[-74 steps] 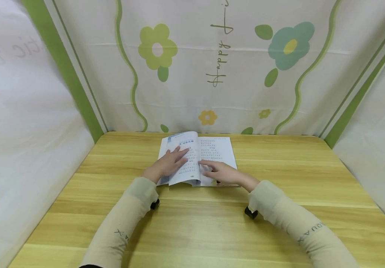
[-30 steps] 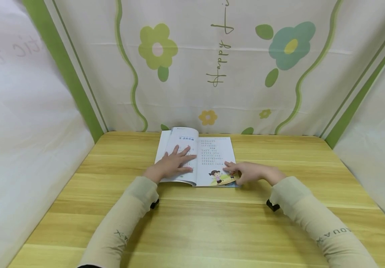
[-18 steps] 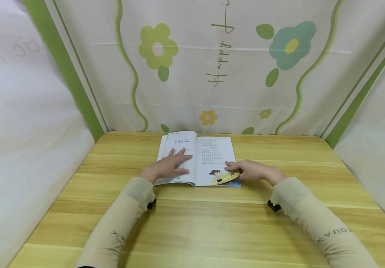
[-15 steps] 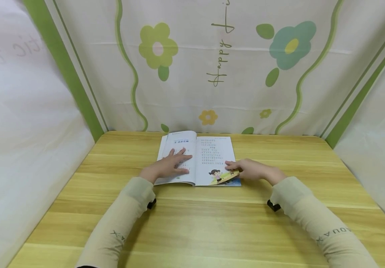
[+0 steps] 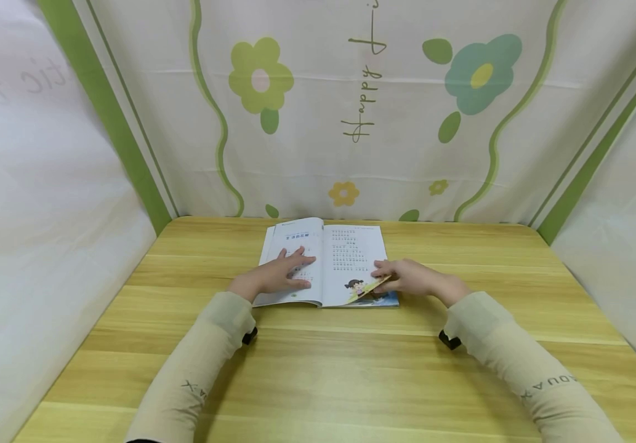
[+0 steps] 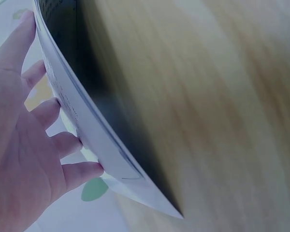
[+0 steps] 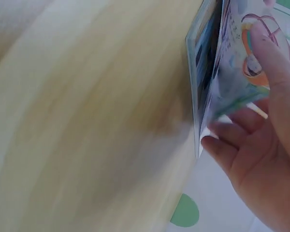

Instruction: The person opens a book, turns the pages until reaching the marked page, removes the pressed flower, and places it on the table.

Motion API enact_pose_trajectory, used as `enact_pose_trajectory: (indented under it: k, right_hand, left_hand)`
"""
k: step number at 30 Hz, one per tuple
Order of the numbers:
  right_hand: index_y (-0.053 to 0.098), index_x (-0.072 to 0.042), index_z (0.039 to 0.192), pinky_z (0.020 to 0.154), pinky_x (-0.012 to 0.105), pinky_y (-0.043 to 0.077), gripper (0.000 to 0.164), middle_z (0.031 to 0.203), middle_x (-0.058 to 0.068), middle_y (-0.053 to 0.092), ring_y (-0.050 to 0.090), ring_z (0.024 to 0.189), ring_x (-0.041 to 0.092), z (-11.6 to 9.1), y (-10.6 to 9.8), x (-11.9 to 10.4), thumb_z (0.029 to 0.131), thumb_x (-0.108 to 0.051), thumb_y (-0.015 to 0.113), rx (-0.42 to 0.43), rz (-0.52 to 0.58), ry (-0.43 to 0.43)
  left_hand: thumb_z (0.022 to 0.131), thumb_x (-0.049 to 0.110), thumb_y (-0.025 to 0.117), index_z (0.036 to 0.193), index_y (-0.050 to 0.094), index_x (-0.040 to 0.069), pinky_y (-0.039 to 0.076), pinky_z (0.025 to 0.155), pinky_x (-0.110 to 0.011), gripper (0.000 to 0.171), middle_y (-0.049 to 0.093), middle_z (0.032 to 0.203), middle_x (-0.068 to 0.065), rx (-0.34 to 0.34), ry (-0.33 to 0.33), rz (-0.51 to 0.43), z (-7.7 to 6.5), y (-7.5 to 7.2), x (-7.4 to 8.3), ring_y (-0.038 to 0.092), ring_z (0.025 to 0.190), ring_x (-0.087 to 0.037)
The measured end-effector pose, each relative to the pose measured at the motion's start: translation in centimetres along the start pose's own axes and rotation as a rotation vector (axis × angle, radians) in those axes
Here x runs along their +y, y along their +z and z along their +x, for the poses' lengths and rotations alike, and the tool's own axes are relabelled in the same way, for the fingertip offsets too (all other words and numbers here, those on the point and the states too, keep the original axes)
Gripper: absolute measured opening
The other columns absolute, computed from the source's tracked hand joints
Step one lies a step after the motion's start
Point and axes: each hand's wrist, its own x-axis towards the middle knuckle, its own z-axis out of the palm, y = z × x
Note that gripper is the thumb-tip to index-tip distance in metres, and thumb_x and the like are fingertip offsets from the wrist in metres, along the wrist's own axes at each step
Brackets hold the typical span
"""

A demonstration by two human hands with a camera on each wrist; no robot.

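Note:
An open book (image 5: 353,249) lies upside down to me, printed text on both pages and a cartoon girl near the right page's corner. My left hand (image 5: 280,274) rests on the left page, fingers spread; in the left wrist view its fingertips press the paper beside the bowed page edges (image 6: 99,125). At the lower right corner my right hand (image 5: 413,278) pinches the right page (image 5: 370,289), lifting and bending that corner. Beneath it shows a blue picture on the page below. The right wrist view has the thumb (image 7: 273,55) lying along the raised page.
The book lies toward the far edge of a wood-grain table (image 5: 329,375). A white curtain with printed flowers (image 5: 306,123) hangs right behind it, and white cloth sides (image 5: 46,215) enclose left and right.
My right hand has gone from the book's middle to its lower right corner and now curls the page up further. The left hand stays on the left page, shifting slightly left.

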Motion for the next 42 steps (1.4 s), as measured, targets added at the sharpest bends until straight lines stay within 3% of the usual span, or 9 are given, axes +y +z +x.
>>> enact_pose_trajectory:
  k: [5,9,14,20,25,29,34,38,42]
  right_hand:
    - [0.058,0.002,0.143,0.118,0.062,0.023,0.055,0.163,0.030,0.020,0.023,0.148,0.049,0.2,0.1,-0.3,0.098,-0.026,0.071,0.113,0.067,0.065]
    - [0.027,0.003,0.160,0.120,0.061,0.018,0.078,0.166,0.029,0.002,0.013,0.150,0.049,0.3,0.1,-0.5,0.102,-0.034,0.066,0.171,0.186,0.133]
    - [-0.008,-0.001,0.162,0.121,0.057,0.011,0.091,0.167,0.025,-0.015,0.002,0.152,0.047,0.7,0.5,-0.8,0.107,-0.030,0.058,0.202,0.461,0.071]
    - [-0.015,-0.009,0.163,0.123,0.049,0.013,0.093,0.169,0.015,-0.016,-0.001,0.156,0.035,1.5,1.0,-2.0,0.107,-0.023,0.058,0.222,0.617,-0.002]
    - [-0.019,-0.013,0.162,0.122,0.051,0.016,0.098,0.169,0.015,-0.017,0.005,0.155,0.040,2.4,1.6,-3.7,0.106,-0.021,0.061,0.229,0.675,-0.017]
    - [-0.021,-0.014,0.161,0.121,0.053,0.018,0.102,0.168,0.016,-0.020,0.006,0.153,0.045,3.1,2.0,-4.9,0.104,-0.017,0.063,0.236,0.683,-0.072]
    - [-0.019,-0.013,0.162,0.121,0.053,0.019,0.100,0.167,0.015,-0.022,0.003,0.152,0.048,3.6,2.6,-5.8,0.104,-0.014,0.063,0.205,0.613,-0.127]
    - [-0.010,-0.014,0.165,0.121,0.053,0.020,0.098,0.169,0.016,-0.015,0.007,0.153,0.045,3.7,3.1,-6.4,0.103,-0.021,0.066,0.178,0.456,-0.099]
    - [0.001,-0.011,0.166,0.121,0.056,0.016,0.095,0.169,0.018,-0.010,0.004,0.154,0.038,3.9,3.6,-6.6,0.101,-0.030,0.068,0.163,0.303,-0.068]
  left_hand:
    - [0.098,0.048,0.065,0.162,0.034,0.027,0.001,0.122,-0.059,0.074,-0.001,0.171,-0.003,0.004,0.007,0.007,0.1,0.0,-0.1,-0.013,0.153,-0.042]
    - [0.099,0.048,0.065,0.162,0.034,0.026,0.001,0.122,-0.059,0.074,0.000,0.171,-0.005,0.007,0.018,0.008,0.1,0.0,-0.1,-0.012,0.153,-0.043]
    - [0.098,0.048,0.065,0.162,0.035,0.025,0.002,0.122,-0.059,0.074,0.000,0.171,-0.006,0.012,0.029,0.007,0.1,0.0,0.0,-0.011,0.153,-0.044]
    - [0.099,0.048,0.064,0.162,0.033,0.024,0.001,0.122,-0.058,0.075,0.000,0.171,-0.007,0.018,0.043,0.004,0.2,0.1,0.2,-0.011,0.153,-0.044]
    - [0.100,0.048,0.063,0.163,0.032,0.025,0.002,0.122,-0.058,0.074,0.000,0.171,-0.007,0.024,0.048,0.008,0.3,0.1,0.3,-0.011,0.153,-0.043]
    - [0.103,0.050,0.058,0.163,0.031,0.026,0.002,0.122,-0.058,0.071,0.000,0.171,-0.006,0.031,0.059,0.017,0.4,0.1,0.2,-0.010,0.153,-0.043]
    - [0.109,0.051,0.040,0.163,0.033,0.020,0.003,0.122,-0.059,0.062,0.006,0.171,-0.007,0.065,0.081,-0.029,0.4,0.1,0.2,-0.006,0.154,-0.042]
    - [0.111,0.052,0.030,0.163,0.033,0.019,0.005,0.122,-0.059,0.062,0.011,0.171,-0.007,0.112,0.066,-0.088,0.4,0.0,0.1,0.001,0.155,-0.040]
    - [0.111,0.054,0.027,0.165,0.024,0.018,0.011,0.123,-0.057,0.065,0.012,0.170,-0.011,0.161,0.048,-0.131,0.3,0.0,0.0,0.010,0.155,-0.038]
